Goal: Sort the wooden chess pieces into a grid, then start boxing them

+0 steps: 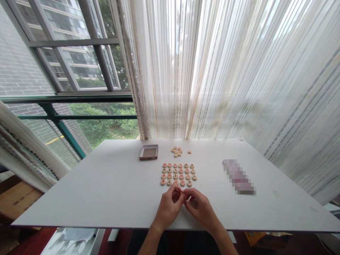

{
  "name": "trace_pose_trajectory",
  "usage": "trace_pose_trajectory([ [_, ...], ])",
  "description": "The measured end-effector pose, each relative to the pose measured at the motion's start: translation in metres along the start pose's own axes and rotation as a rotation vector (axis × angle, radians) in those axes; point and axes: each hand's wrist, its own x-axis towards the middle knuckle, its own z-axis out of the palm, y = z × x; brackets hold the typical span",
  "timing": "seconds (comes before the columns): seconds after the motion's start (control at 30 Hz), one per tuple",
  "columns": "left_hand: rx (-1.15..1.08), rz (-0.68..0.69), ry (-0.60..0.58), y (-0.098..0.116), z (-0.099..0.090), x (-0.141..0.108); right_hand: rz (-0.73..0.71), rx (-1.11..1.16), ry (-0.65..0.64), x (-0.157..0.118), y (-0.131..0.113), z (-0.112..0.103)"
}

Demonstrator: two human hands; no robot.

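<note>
My left hand (170,206) and my right hand (199,205) meet fingertip to fingertip above the near part of the table, both with fingers pinched. Whatever sits between the fingertips is mostly hidden; only a small reddish bit shows, too little to name. Just beyond the fingers, Chinese chess pieces (175,176) lie face up in rows, round and wooden with red or black characters. Farther back, several blank-looking wooden discs (176,152) form a loose cluster, and a single disc (189,152) lies to their right.
An open shallow box (148,152) with a dark rim stands at the back left of the white table (106,191). On the right lies a blurred-out pinkish object (239,177). Sheer curtains (212,88) hang behind the table, beside a window with a green railing (106,99).
</note>
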Motion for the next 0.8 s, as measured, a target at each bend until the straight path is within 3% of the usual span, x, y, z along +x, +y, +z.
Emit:
trace_pose_trajectory([
  [0.8,-0.003,0.033,-0.02,0.001,-0.002,0.0,0.054,0.026,0.045,0.002,-0.008,-0.003],
])
